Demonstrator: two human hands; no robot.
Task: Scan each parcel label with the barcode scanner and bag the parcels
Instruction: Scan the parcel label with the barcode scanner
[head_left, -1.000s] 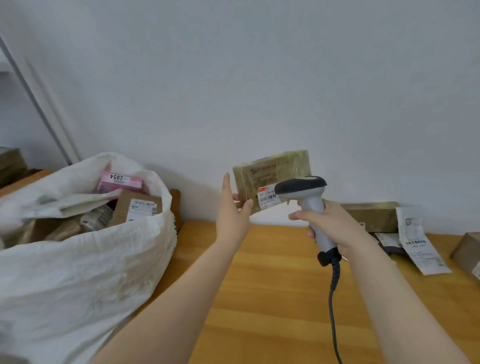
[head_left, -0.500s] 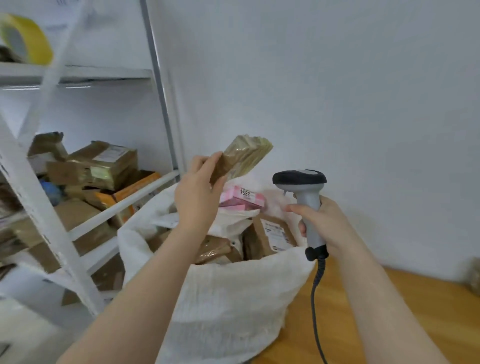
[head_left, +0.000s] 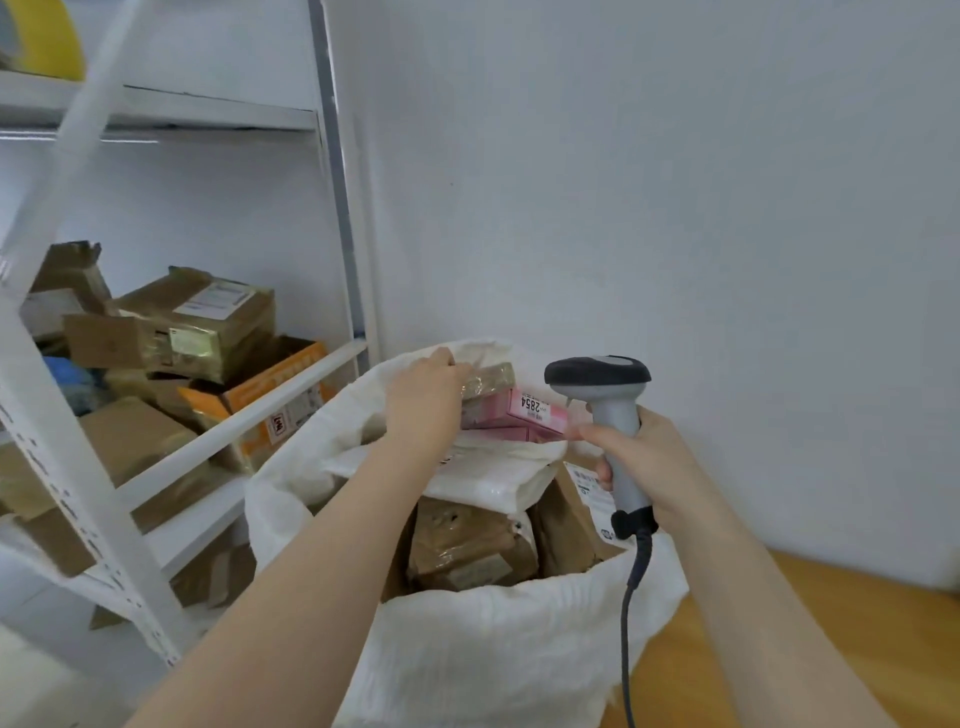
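The sack (head_left: 493, 649) stands open in front, heaped full. Over its right rim the right hand (head_left: 657, 460) grips the scanner (head_left: 605, 387) upright. Further in, the left hand (head_left: 426, 405) seems to clasp the parcel (head_left: 491, 375), which lies on a pink box (head_left: 524, 411) atop the heap.

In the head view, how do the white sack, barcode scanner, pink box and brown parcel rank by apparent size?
1. white sack
2. barcode scanner
3. pink box, partly hidden by the left hand; the scanner is nearer, so this order is unsure
4. brown parcel, mostly covered by that hand
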